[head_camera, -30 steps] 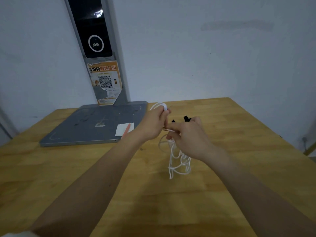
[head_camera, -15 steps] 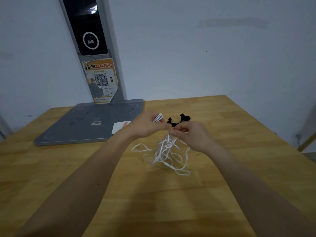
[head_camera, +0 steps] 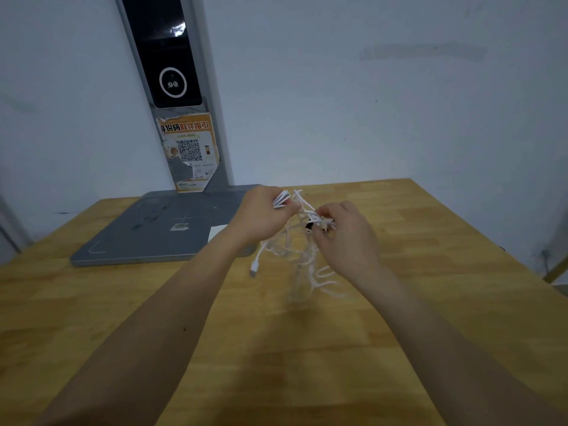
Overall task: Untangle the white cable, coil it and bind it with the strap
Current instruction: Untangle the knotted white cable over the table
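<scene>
Untangling is the step in hand: both hands hold the white cable [head_camera: 295, 250] up off the worktop [head_camera: 430, 272], and it is a loose snarl, not yet a coil. The left hand [head_camera: 261, 216] has its fingers curled round a small bundle of folded strands, whose bent ends stick out just above that grip. The right hand [head_camera: 344, 232] pinches another part of the cable close beside the left grip, fingers curled in; several strands cross between the two grips. Below both grips the rest of the cable hangs in blurred, overlapping loops, and one free end with its plug [head_camera: 255, 267] dangles below the left grip, clear of the loops. A dark bit shows between the grips, just by the right fingers; it may be the strap, but it is too hidden to say whether it is held or lies on the worktop behind.

By my judgement the task is early: no tidy coil, nothing bound. The next move calls for drawing the two grips apart gently, or shaking the hanging loops loose, and following the free plug end out through the crossings rather than pulling hard, which could tighten a knot. Only then can even turns be laid.
</scene>
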